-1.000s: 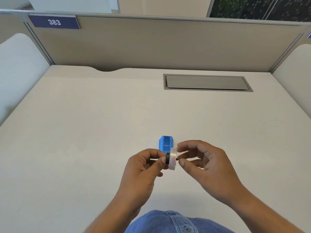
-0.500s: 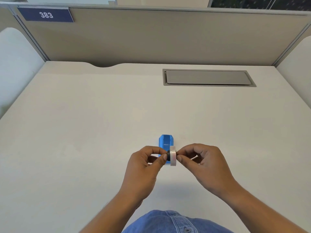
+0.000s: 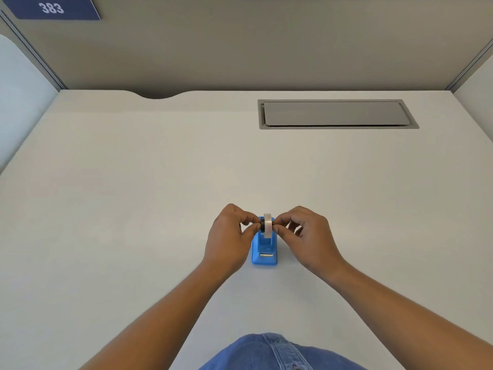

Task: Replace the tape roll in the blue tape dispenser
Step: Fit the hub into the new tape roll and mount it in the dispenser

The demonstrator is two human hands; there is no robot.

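On pale desk (image 3: 133,209), gray partition (image 3: 266,49) behind, sign 383 (image 3: 52,8).

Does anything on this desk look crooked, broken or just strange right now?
Nothing stands out. The blue plastic tape dispenser sits flat and upright on the pale desk, and the left hand and right hand hold the white tape roll on edge over it. No spill or damage shows.

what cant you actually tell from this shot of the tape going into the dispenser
Head view only:
- Whether the tape roll is seated in the blue tape dispenser: left hand and right hand cover both sides.
- Dispenser's cradle: hidden behind the roll.
- Loose tape end: too small to see.
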